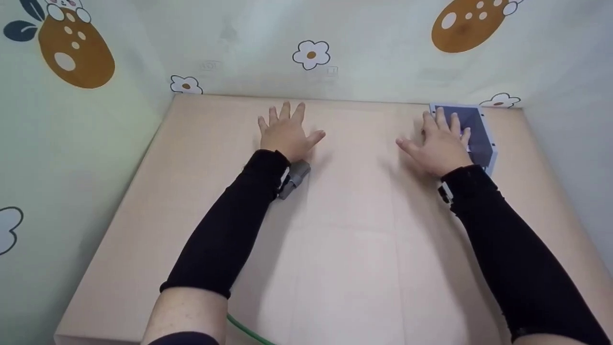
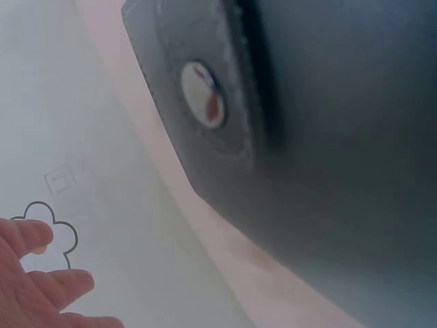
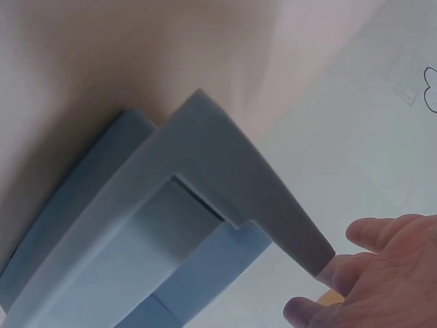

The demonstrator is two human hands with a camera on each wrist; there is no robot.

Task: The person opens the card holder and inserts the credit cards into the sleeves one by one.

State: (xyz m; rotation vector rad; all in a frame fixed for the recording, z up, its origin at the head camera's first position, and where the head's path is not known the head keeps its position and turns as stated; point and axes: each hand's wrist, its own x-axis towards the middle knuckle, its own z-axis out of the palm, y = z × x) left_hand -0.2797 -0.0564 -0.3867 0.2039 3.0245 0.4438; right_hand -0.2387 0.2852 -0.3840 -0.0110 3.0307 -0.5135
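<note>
Black sleeves [image 1: 517, 258] extend forward over table [image 1: 349, 268]. Left hand [image 1: 286, 136] fingers splayed, wrist by grey object [image 1: 298, 174]; right hand [image 1: 439, 149] spread too, at blue-grey box [image 1: 486, 136], contact unclear.

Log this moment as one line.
left hand: spread, near grey case | right hand: spread, at box, contact unclear | both items: on table

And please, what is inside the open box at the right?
Inside the box, grey inner walls show, and a small pale patch, too unclear to name. The right hand hides part of the interior.
</note>
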